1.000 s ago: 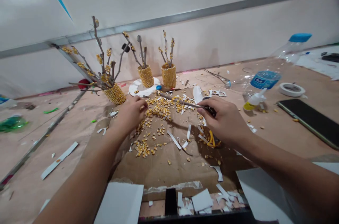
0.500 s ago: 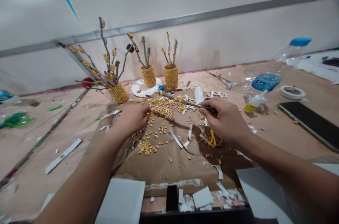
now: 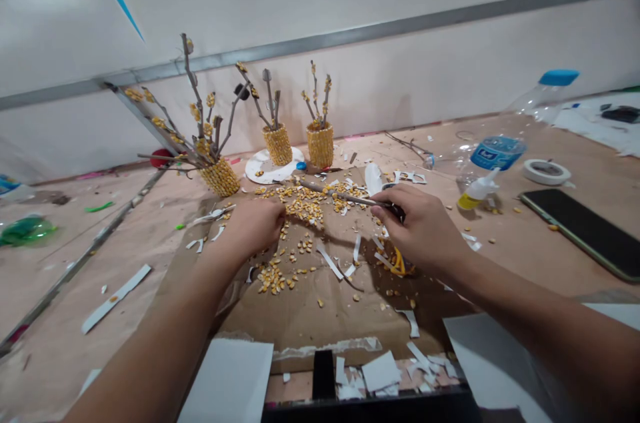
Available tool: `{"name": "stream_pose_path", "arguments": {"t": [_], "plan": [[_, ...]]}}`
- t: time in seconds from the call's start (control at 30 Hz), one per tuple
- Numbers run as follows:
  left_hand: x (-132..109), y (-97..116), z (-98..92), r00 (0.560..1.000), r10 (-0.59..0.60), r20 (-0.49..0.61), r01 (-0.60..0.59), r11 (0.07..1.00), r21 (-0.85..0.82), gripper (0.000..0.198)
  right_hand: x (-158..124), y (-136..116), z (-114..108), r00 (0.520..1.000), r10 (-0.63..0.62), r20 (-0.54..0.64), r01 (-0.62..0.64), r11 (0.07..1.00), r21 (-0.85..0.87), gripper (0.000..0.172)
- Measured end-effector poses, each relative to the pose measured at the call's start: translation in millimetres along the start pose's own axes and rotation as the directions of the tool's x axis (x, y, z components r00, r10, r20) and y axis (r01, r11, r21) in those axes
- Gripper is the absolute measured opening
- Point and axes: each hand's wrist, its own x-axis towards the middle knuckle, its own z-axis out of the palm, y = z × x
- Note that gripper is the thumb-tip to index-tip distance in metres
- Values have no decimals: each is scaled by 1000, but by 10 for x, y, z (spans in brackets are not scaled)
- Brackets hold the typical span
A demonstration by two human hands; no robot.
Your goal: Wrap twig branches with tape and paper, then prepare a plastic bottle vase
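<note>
My right hand grips a thin grey-brown twig by one end. The twig points left over the loose corn kernels. My left hand is low over the cardboard, at the left edge of the kernels. Its fingers are curled together, and whatever they pinch is hidden. Beneath my right hand lies a yellow and dark object, partly covered. White paper strips are scattered between my hands.
Three kernel-covered pots, a tilted one, a middle one and a right one, hold twigs by the wall. On the right are a plastic bottle, a glue bottle, a tape roll and a phone.
My left hand's fingers have curled in more tightly. My right hand keeps its grip on the twig almost in place. The whole view has shifted slightly.
</note>
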Motion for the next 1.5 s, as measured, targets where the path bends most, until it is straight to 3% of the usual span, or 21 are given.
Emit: {"name": "stream_pose_path", "arguments": {"t": [0.27,0.43,0.67,1.0,1.13,1.33,1.5], "plan": [[6,-15,40,991,131,-2,-131,989,-65,33,-10,0,-8,1000,-18,8,18,1000,-6,9],[9,-48,102,993,114,-3,-114,985,-132,39,-13,-12,-21,999,-30,15,30,999,-16,10],[-27,-90,61,998,63,-28,-68,975,-212,29,-11,-13,-32,999,-20,24,21,1000,-7,12],[-36,-81,126,991,131,7,-126,963,-236,31,-17,-6,-19,999,-41,16,41,999,-4,11],[-23,-79,134,993,118,2,-115,972,-204,24,-22,-9,-11,999,-36,31,37,999,-5,12],[-23,-79,150,994,98,-55,-106,983,-153,21,-21,6,3,999,-18,42,19,1000,-12,12],[-36,-64,112,990,67,-126,-93,973,-210,23,-16,11,4,999,-20,39,21,1000,-18,12]]}}
